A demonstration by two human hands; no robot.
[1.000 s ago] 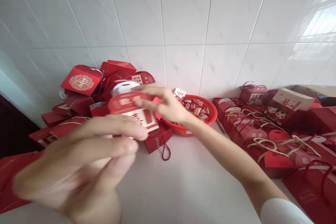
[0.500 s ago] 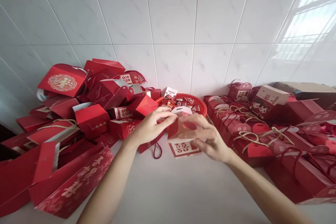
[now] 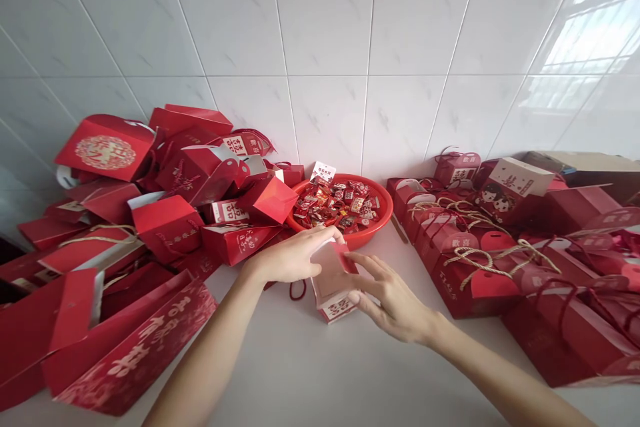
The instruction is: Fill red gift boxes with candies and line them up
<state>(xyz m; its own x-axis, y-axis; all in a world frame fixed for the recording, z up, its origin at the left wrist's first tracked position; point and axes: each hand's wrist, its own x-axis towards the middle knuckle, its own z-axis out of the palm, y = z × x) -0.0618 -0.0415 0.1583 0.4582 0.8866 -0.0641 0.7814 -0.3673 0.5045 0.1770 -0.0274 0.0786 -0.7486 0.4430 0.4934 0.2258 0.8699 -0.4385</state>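
A small red paper candy box [image 3: 331, 273] stands on the white tabletop between my hands, its top open and its pale inner cardboard showing. A double-happiness print is on its near face. My left hand [image 3: 287, 259] grips the box's far left edge, its thumb on the near side and its fingers partly hidden behind the cardboard. My right hand [image 3: 393, 290] holds the right side, fingers bent over the edge and thumb lower down. Just behind the box sits a round red basin [image 3: 383, 220] with wrapped candies [image 3: 345, 197] in it.
A heap of open red gift boxes [image 3: 170, 230] fills the left side. Rows of closed red boxes [image 3: 475, 280] with cord handles stand on the right. A brown carton [image 3: 590, 163] lies at the far right, against the tiled wall [image 3: 330, 113]. A dark red cord loop [image 3: 298, 290] lies left of the box.
Both hands and the box have come nearer to me, and the box has turned and tilted. More of the basin and its candies now shows.
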